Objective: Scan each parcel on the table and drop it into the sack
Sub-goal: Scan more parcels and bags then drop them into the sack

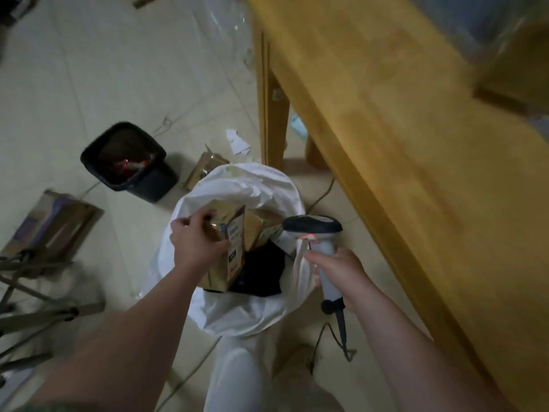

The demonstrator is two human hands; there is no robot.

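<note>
A white sack stands open on the floor below me. My left hand grips a brown cardboard parcel with a printed label, holding it inside the sack's mouth. Other brown parcels and a black one lie in the sack. My right hand grips the handle of a grey barcode scanner, its dark head over the sack's right rim with a red light at its window. A cable hangs from the scanner's handle.
A yellow wooden table runs along the right. A black waste bin stands on the tiled floor to the left. Cardboard boxes lie near it, another behind the sack. Metal stand legs at far left.
</note>
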